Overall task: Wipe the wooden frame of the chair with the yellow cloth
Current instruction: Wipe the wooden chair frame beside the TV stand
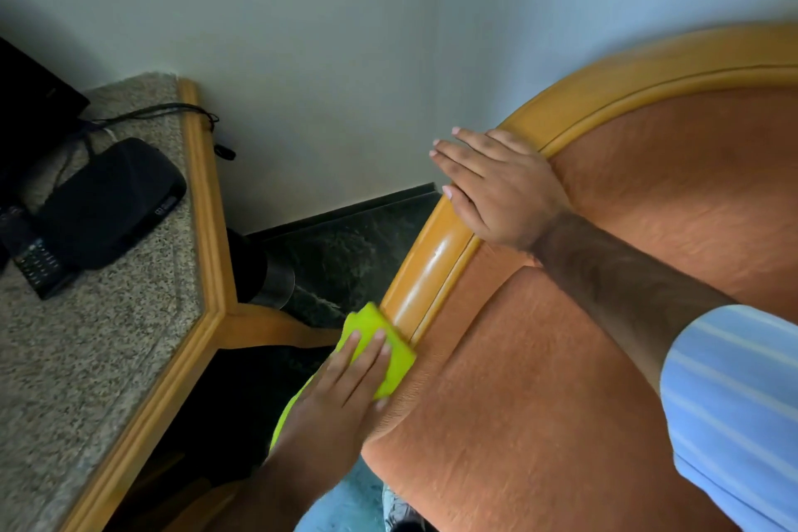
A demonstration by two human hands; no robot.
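Cloth [391,352] is down on the frame [432,276] right now, pinned flat under the left hand [345,384] at the lower end of the curved wooden rail, where wood meets the cushion [561,380]. The fingers [375,354] lie long and nearly straight, spread over the fold, pressing rather than gripping; a tail of yellow hangs down below the wrist. Up the rail, the right hand [496,186] rests palm-down on the wood, fingers extended toward the wall [345,35] and holding nothing, seemingly steadying the chair. To do this pass well, the person would likely keep the palm flat, follow the curve of the rail upward, and let the cloth's edge ride into the groove along the inner bead, where dust would probably gather. The right hand sits in the path, so it would need to shift ahead of the cloth. The wood is honey-coloured, rounded and glossy, catching a bright highlight mid-rail. The upholstery is orange with a coarse, napped look, plump at the seams. The cloth looks soft and thick, folded into a pad. Off to the left, a speckled stone tabletop [108,337] edged in matching wood carries dark electronics.
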